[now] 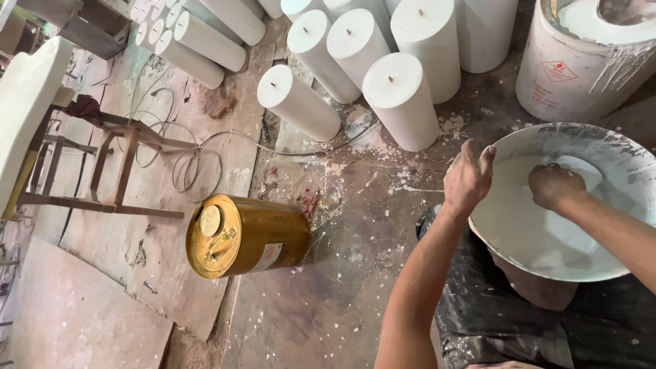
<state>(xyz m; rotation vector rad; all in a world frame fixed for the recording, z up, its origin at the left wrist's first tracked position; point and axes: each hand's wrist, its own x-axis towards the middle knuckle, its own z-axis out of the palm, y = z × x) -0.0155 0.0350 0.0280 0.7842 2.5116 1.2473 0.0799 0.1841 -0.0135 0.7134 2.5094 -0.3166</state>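
A wide round basin with white liquid in it rests tilted against my lap at the right. My left hand grips its left rim, thumb and fingers smeared with white. My right hand is inside the basin, closed around a white lump or cloth that lies in the white liquid. What exactly that white piece is I cannot tell.
Several tall white cylinders with wicks stand on the floor behind the basin. A big white drum stands at top right. A gold metal can sits on the dirty floor at the left, near a wooden frame and loose cable.
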